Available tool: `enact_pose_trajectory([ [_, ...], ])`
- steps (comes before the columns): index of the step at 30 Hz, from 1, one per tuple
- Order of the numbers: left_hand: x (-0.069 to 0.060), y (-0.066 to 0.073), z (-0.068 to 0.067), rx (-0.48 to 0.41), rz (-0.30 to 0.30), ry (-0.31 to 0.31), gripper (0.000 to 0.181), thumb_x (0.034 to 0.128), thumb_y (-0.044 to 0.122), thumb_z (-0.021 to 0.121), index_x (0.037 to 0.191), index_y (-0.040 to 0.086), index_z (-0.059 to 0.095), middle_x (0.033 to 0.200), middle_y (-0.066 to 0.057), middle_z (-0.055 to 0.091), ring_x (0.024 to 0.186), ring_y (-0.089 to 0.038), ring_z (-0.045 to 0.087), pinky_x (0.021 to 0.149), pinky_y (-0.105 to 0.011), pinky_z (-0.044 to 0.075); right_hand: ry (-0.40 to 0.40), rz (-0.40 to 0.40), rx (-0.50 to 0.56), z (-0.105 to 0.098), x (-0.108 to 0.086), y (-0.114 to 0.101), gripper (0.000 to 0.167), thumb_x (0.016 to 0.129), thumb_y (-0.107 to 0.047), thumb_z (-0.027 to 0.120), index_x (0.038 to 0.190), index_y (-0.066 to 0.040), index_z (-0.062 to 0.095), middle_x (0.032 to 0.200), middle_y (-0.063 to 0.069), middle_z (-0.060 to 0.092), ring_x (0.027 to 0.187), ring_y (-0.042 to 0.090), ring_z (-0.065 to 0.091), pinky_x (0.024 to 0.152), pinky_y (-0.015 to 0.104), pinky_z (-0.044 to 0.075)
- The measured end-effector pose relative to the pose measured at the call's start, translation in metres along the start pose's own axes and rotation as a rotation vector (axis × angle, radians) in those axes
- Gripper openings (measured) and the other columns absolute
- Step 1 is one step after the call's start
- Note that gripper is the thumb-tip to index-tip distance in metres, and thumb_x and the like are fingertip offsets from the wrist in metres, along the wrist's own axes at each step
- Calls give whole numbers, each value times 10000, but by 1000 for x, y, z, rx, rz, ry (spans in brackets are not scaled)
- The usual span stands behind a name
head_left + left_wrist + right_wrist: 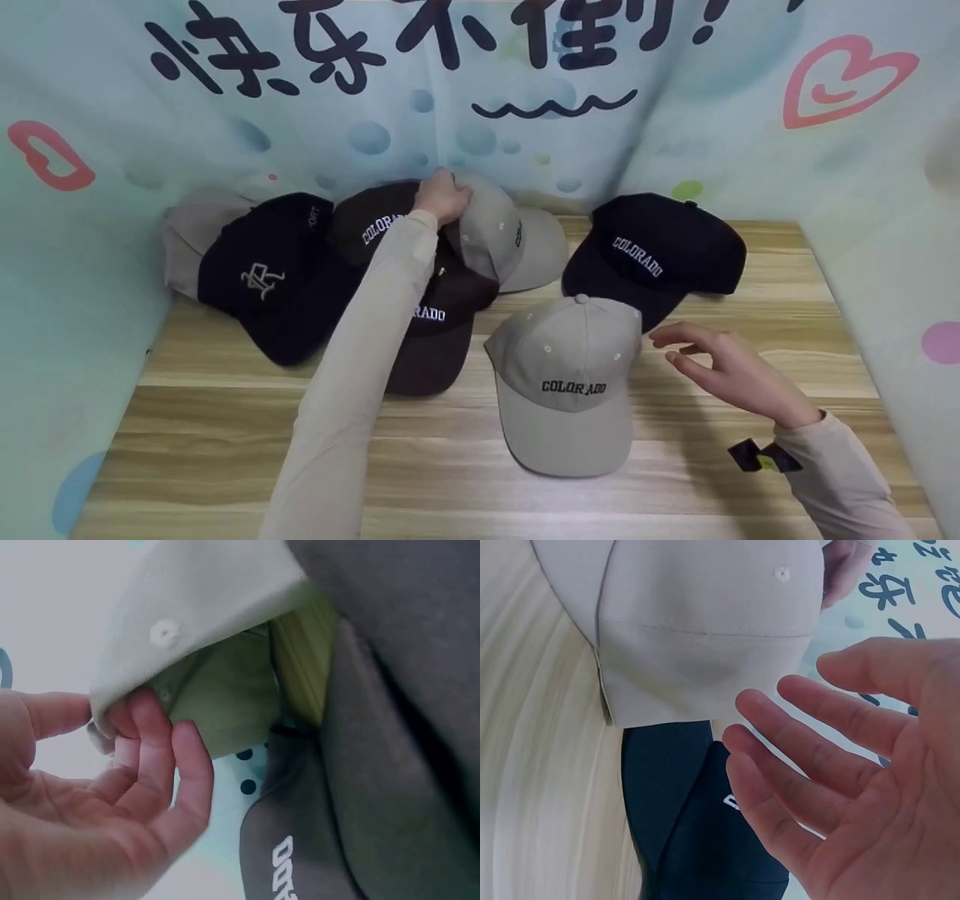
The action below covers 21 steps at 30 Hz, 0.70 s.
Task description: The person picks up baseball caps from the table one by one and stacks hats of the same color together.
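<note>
At the back, my left hand (444, 196) pinches the edge of a light grey baseball cap (491, 225). In the left wrist view, the thumb lies outside and the fingers (156, 727) inside the grey cap's (202, 585) rim. Two dark brown COLORADO caps (442, 352) sit beside it, partly covered by my left arm. Another light grey COLORADO cap (574, 360) rests in front, brim toward me. Just right of it hovers my right hand (724, 367), fingers loosely bent around nothing. A black COLORADO cap (667, 247) lies behind that hand.
At the left, a black cap (262, 262) with an R emblem overlaps a greyish cap (199, 232). All the caps lie on a wood-grain table (225, 450). Printed cloth (375, 135) walls enclose the table's back and sides.
</note>
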<state>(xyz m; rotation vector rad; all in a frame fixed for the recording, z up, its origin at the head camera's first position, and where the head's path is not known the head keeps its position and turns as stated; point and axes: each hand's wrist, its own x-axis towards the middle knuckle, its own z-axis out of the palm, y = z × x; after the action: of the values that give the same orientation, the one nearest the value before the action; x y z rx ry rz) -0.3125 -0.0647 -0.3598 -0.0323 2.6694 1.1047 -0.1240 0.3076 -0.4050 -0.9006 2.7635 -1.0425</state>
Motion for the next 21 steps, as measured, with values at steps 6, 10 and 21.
enact_pose_trajectory([
  [6, 0, 11, -6, -193, 50, -47, 157, 974, 82, 398, 1092, -17, 425, 1052, -111, 428, 895, -212, 414, 734, -270, 378, -6, -7, 15, -1, 1, 0, 256, 916, 53, 584, 1143, -43, 654, 1089, 14, 677, 990, 206, 644, 807, 313, 522],
  [10, -3, 25, -10, -240, 124, -56, 107, 978, 56, 403, 1074, 10, 394, 1036, -86, 393, 918, -203, 398, 735, -246, 349, -5, -20, 16, 0, 1, 0, 261, 916, 60, 578, 1146, -41, 650, 1100, 13, 670, 995, 203, 641, 813, 243, 506],
  [21, -28, 67, -37, -191, 358, -85, 185, 989, 22, 432, 1158, 82, 389, 1060, -50, 391, 1036, -165, 401, 846, -262, 327, -13, -23, 29, 4, -5, 2, 257, 922, 57, 575, 1161, -13, 636, 1118, 44, 667, 975, 204, 652, 807, 219, 503],
])
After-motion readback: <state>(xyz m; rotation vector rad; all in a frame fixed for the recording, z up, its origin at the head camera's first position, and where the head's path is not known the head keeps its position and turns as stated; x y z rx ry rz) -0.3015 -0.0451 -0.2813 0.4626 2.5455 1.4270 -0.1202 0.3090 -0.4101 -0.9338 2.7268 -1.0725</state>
